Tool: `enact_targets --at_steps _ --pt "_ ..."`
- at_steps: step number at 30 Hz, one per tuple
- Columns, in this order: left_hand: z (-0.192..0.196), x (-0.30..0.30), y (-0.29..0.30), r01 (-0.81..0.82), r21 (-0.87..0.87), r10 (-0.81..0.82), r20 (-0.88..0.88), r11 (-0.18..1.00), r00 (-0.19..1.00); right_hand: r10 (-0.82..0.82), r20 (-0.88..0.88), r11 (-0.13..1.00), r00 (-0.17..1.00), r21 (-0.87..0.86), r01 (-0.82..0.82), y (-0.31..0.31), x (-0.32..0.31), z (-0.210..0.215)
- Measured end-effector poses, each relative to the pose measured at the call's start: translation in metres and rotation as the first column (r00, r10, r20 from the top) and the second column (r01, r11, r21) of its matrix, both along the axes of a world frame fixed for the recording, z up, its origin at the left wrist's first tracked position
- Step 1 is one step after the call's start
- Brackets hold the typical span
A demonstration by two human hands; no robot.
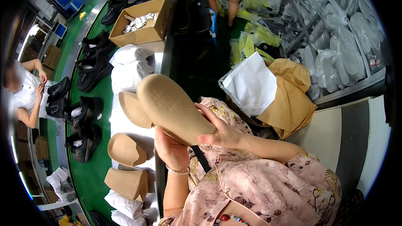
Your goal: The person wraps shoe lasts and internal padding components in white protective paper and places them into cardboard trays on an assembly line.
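Note:
In front of me, above the bench edge, I hold a tan insole (171, 102) with faint marks pressed into its wide end. My left hand (171, 150) grips it from below near its middle, a bracelet on the wrist. Around the narrow end, my right hand (220, 129) is closed with the thumb on top. Just behind the insole, partly covered by it, lies another tan rounded piece (135, 109). More tan pieces rest on the bench: a curved one (125, 148) and a ribbed one (125, 183) nearer to me.
White wrapped bundles (132, 75) and an open cardboard box (142, 21) line the bench. Black shoes (90, 71) sit on the green conveyor (83, 175) to the left, where a co-worker handles shoes. Brown paper and white sheets (251, 83) stand at the right, near racks of bagged soles (335, 46).

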State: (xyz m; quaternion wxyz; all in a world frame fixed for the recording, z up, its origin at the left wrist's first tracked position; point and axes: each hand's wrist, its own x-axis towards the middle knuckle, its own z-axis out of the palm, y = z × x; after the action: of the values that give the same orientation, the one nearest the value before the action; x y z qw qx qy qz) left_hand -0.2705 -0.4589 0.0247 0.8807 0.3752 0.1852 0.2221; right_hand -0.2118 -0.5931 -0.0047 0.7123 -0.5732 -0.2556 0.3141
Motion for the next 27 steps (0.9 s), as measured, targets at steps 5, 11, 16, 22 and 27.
enact_targets --at_steps 5,11,16,22,27 --pt "-0.059 0.013 -0.001 0.141 0.092 -0.13 -0.114 0.986 0.985 -0.044 0.001 0.999 0.999 -0.006 0.044 -0.059 0.027 -0.095" --pt "-0.085 0.016 0.003 0.194 0.045 -0.173 -0.294 0.98 0.94 -0.659 0.395 0.303 0.64 -0.639 0.707 -0.122 0.122 -0.274" --pt "-0.11 0.028 0.001 0.161 0.03 -0.136 -0.402 0.986 0.906 -0.407 0.695 0.118 0.593 -0.604 0.788 -0.102 0.151 -0.344" --pt "-0.128 0.044 0.0 0.152 0.008 -0.131 -0.466 0.988 0.875 -0.257 0.757 -0.106 0.6 -0.64 0.761 -0.09 0.154 -0.365" --pt "-0.141 0.058 0.0 0.21 -0.043 -0.206 -0.465 0.977 0.861 -0.208 0.862 -0.113 0.463 -0.491 0.864 -0.107 0.154 -0.381"
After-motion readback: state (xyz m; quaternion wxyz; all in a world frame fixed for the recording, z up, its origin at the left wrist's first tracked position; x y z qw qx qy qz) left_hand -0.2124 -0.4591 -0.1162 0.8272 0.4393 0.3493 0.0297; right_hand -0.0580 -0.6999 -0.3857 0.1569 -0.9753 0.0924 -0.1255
